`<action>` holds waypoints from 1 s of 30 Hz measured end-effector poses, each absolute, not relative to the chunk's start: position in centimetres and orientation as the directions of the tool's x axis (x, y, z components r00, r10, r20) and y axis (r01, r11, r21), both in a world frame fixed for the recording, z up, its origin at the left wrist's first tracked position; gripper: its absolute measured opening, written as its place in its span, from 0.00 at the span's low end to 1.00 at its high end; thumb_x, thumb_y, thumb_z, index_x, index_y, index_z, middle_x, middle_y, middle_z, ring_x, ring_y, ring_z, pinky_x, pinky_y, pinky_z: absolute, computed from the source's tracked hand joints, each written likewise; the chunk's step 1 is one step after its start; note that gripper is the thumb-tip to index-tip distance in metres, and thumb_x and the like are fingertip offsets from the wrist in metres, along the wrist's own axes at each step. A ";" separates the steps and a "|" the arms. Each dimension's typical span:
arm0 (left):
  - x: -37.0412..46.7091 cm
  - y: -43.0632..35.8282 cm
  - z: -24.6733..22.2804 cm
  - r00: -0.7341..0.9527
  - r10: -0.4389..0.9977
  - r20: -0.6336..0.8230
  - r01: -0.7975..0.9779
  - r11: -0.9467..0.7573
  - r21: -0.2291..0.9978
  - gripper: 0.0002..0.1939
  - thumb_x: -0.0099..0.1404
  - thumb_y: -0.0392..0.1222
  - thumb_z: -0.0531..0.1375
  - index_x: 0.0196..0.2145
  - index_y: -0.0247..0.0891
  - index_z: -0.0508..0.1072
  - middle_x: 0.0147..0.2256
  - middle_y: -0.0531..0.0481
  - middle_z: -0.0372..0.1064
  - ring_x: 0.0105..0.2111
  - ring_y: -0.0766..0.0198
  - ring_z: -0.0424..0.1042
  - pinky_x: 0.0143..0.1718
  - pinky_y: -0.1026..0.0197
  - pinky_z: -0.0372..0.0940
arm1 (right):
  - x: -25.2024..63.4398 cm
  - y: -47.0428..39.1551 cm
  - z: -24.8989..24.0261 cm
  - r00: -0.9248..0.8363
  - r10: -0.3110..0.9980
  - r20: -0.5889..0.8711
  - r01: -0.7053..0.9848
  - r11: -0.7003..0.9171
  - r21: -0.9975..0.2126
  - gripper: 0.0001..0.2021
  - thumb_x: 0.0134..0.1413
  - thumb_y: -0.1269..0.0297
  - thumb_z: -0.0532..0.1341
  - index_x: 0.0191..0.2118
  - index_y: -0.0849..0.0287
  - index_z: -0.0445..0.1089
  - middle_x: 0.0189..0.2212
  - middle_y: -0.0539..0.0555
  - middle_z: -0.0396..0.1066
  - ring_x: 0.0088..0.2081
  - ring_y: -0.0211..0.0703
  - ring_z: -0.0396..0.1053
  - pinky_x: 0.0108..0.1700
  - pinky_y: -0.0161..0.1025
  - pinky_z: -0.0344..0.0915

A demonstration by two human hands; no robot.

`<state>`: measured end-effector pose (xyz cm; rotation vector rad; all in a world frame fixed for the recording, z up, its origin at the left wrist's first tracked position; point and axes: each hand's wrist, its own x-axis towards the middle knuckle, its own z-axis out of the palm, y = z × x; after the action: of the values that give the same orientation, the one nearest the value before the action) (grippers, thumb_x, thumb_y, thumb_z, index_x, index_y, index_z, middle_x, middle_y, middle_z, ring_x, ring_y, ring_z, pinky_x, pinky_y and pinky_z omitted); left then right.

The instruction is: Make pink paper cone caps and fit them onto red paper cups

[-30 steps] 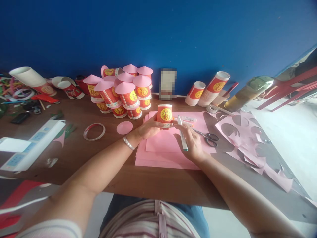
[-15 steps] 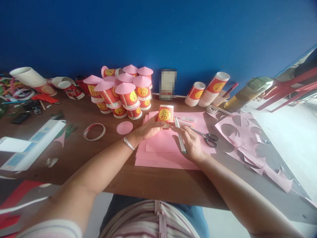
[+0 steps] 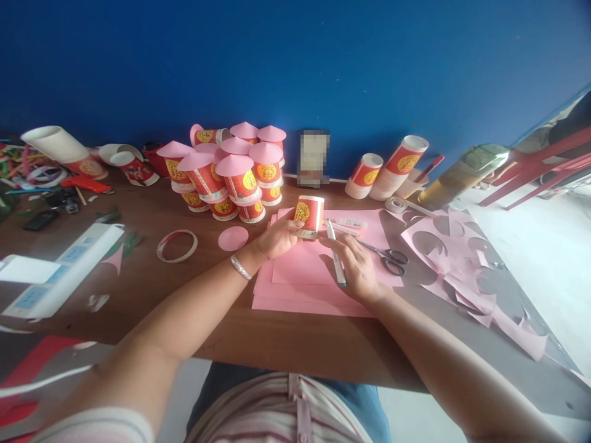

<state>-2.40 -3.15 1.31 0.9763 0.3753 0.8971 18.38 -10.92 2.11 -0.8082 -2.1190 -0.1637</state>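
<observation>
My left hand (image 3: 280,239) grips a red and white paper cup (image 3: 310,214) with a yellow round emblem; dark marks show along its white lower band. Close on its right, my right hand (image 3: 353,263) holds a white marker pen (image 3: 335,255), its tip pointing up toward the cup but apart from it. Both hands are above a stack of pink paper sheets (image 3: 295,295). Scissors with dark handles (image 3: 392,261) lie beside my right hand. Behind them, on the paper, are a pen and a clear-labelled tube (image 3: 349,223). A pink paper disc (image 3: 233,238) lies left of my left hand.
Stacked red cups with pink cone tops (image 3: 235,175) stand at the back left. More cup stacks (image 3: 401,166) lean by the wall, near a bottle (image 3: 455,178). Pink paper scraps (image 3: 466,271) cover the right side. A tape roll (image 3: 176,246) and power strip (image 3: 64,271) lie left.
The cup has turned in my left hand, so its emblem now faces more to the left and a white strip shows at the right. My right hand and the marker pen have barely moved.
</observation>
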 end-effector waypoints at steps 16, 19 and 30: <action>-2.9 -3.4 1.9 0.582 0.809 0.090 -0.527 0.290 0.799 0.18 0.62 0.40 0.63 0.49 0.34 0.78 0.47 0.41 0.80 0.51 0.45 0.78 0.55 0.42 0.71 | 18.5 -10.3 0.7 -0.363 0.653 0.665 0.663 0.682 -0.308 0.35 0.67 0.59 0.62 0.73 0.54 0.47 0.53 0.65 0.72 0.53 0.59 0.73 0.48 0.55 0.77; -3.1 -3.5 1.9 0.553 0.829 0.083 -0.538 0.279 0.796 0.18 0.62 0.39 0.63 0.50 0.36 0.77 0.45 0.44 0.80 0.47 0.49 0.79 0.52 0.43 0.73 | 18.5 -10.1 0.4 -0.319 0.695 0.644 0.653 0.654 -0.382 0.37 0.66 0.60 0.62 0.74 0.53 0.44 0.53 0.64 0.69 0.50 0.57 0.73 0.48 0.58 0.77; -3.1 -3.2 0.5 0.530 0.842 0.104 -0.435 0.164 0.885 0.19 0.58 0.42 0.67 0.48 0.37 0.75 0.44 0.44 0.78 0.51 0.48 0.77 0.52 0.49 0.71 | 18.8 -9.6 0.1 -0.237 0.733 0.638 0.615 0.622 -0.485 0.29 0.71 0.63 0.55 0.72 0.51 0.48 0.52 0.62 0.66 0.39 0.46 0.73 0.41 0.50 0.77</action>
<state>-3.14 -3.21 0.49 1.0505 0.4688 0.9582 18.78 -9.62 0.13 -1.0663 -1.9439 0.1640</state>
